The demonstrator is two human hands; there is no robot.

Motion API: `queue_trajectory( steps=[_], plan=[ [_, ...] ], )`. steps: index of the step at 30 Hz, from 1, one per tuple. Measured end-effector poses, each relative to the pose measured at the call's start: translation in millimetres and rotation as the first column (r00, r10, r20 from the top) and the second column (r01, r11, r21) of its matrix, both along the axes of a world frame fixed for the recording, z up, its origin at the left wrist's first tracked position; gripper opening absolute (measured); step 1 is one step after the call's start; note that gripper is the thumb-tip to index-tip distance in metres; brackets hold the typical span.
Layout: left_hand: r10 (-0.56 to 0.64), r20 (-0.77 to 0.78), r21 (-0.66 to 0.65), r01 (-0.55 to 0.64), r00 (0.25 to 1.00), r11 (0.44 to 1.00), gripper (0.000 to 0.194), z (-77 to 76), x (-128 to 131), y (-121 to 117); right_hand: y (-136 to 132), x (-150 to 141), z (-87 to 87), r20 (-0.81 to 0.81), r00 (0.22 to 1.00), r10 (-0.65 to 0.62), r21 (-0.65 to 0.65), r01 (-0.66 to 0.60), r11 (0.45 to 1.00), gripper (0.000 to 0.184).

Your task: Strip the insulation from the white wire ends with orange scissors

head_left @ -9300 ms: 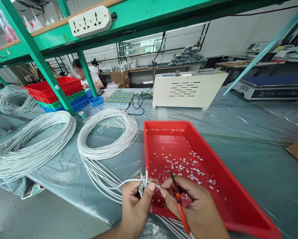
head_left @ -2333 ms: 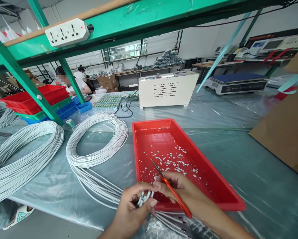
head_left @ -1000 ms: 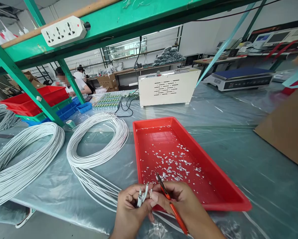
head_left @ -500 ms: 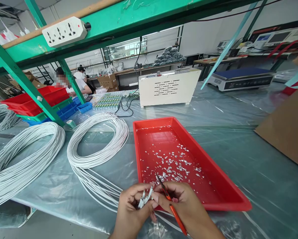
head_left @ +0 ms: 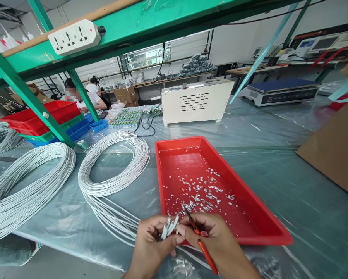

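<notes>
In my left hand (head_left: 152,240) I grip several white cable ends (head_left: 169,228), their tips sticking up between thumb and fingers. My right hand (head_left: 210,236) is closed around orange-handled tweezers or snips (head_left: 206,254), with the dark pointed tip directed up and left; which of the two I cannot tell. The right thumb and forefinger come close to the cable ends. Both hands are over the near edge of a red tray (head_left: 249,197), which holds scattered silvery-white scraps (head_left: 204,190). The held cables run from a coil of white cable (head_left: 112,186) at the left.
Another coil of white cable (head_left: 31,186) lies farther left. Behind the tray stands a cream metal box (head_left: 197,102), with a weighing scale (head_left: 281,92) to its right. A cardboard sheet (head_left: 333,151) leans in at the right. A green shelf frame (head_left: 118,31) crosses overhead. Two people sit at the back.
My left hand has shifted slightly left, and the cable ends now stand more upright and fanned apart. The right hand keeps the tool in nearly the same place.
</notes>
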State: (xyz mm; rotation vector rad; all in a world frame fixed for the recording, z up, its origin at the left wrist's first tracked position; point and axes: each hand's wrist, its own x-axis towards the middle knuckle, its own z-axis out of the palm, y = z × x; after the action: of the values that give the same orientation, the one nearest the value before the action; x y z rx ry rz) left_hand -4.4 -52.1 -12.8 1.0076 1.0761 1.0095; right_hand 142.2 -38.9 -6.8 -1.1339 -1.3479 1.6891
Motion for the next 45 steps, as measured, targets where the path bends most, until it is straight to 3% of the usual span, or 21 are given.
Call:
queue_trajectory(
  steps=[6,9,10,13,15,18,25,32,38,45],
  plan=[
    [0.001,0.070,-0.086,0.005,0.998,0.996,0.031,-0.7,-4,6,4,8,-6.7,0.047,0.998,-0.030,0.041,0.028,0.999,0.027],
    [-0.015,0.057,-0.134,0.022,0.998,0.991,0.032,2.2,-6,7,8,19,-7.4,0.281,0.951,-0.128,0.266,0.051,0.963,0.024],
    [-0.019,0.053,-0.144,0.027,0.998,0.989,0.032,3.0,-6,7,9,23,-6.9,0.378,0.906,-0.192,0.397,0.028,0.917,0.023],
    [-0.034,0.054,-0.163,0.042,0.998,0.986,0.034,3.9,-8,9,12,32,-4.7,0.536,0.761,-0.366,0.697,-0.153,0.701,0.015],
    [-0.052,0.068,-0.162,0.062,0.996,0.985,0.033,3.6,-9,11,13,35,-3.7,0.548,0.732,-0.405,0.765,-0.241,0.598,0.012],
    [-0.091,0.095,-0.137,0.104,0.991,0.985,0.029,3.2,-10,12,13,36,-3.4,0.529,0.733,-0.428,0.805,-0.275,0.525,0.012],
    [-0.139,0.127,-0.096,0.152,0.982,0.984,0.022,4.5,-10,11,14,34,-4.1,0.533,0.727,-0.432,0.815,-0.305,0.493,0.015],
    [-0.143,0.122,-0.107,0.157,0.982,0.982,0.023,3.5,-11,10,14,36,-2.9,0.581,0.708,-0.402,0.781,-0.344,0.522,0.016],
    [-0.143,0.124,-0.114,0.157,0.982,0.981,0.023,3.3,-11,12,16,37,2.2,0.537,0.707,-0.460,0.832,-0.352,0.430,0.021],
    [-0.154,0.137,-0.130,0.172,0.979,0.977,0.023,3.1,-12,13,17,40,2.6,0.559,0.712,-0.425,0.816,-0.378,0.438,0.023]
  ],
)
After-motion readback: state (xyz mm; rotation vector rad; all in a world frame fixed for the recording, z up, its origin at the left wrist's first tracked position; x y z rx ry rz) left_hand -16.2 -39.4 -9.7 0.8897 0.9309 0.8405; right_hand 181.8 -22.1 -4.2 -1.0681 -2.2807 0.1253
